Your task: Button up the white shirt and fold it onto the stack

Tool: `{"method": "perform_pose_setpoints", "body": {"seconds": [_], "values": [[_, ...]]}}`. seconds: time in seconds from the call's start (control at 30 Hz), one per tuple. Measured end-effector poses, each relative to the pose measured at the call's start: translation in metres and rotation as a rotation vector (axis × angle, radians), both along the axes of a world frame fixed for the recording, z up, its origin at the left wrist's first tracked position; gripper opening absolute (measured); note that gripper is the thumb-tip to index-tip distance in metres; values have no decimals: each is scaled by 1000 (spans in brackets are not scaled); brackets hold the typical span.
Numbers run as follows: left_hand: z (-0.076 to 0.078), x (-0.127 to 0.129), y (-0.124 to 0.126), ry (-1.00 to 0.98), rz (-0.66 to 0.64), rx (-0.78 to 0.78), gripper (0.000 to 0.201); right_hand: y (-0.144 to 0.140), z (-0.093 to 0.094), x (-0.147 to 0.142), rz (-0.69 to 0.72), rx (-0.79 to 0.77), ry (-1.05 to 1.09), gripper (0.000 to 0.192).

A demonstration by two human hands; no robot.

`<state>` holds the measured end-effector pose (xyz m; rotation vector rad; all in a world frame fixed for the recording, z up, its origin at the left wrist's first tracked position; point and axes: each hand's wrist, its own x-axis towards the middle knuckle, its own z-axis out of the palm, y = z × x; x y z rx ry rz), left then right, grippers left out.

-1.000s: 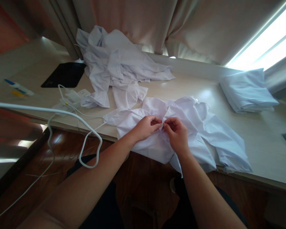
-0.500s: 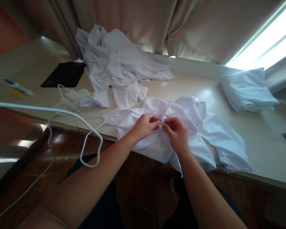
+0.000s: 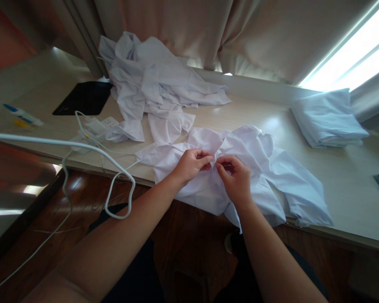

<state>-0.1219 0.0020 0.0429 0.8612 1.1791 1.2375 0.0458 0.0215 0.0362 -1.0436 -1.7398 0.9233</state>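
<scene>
My left hand (image 3: 189,165) and right hand (image 3: 236,179) pinch one white shirt (image 3: 271,176) between closed fingers, perhaps at a button; one crumpled heap (image 3: 158,84), one folded stack (image 3: 328,120) share the bench (image 3: 350,193).

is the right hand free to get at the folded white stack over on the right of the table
Probably not at once: the right hand and left hand both pinch the white shirt. The table towards the folded white stack lies bare.
</scene>
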Motion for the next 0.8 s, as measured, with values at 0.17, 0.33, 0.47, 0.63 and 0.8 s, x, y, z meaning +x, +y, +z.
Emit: {"method": "perform_pose_setpoints", "body": {"seconds": [0.17,0.33,0.47,0.63,0.8], "values": [[0,5,-1,-50,17,-32,35,-2,-1,2,-9,92,-90,9],[-1,10,-1,-60,34,-21,33,-3,-2,4,-47,129,-96,9],[-4,12,-1,-63,39,-19,29,-3,-2,4,-59,142,-100,9],[-2,16,1,-69,46,-13,29,-1,-2,4,-84,179,-104,6],[1,19,0,-86,57,-17,30,-1,-1,5,-111,213,-108,7]]}}
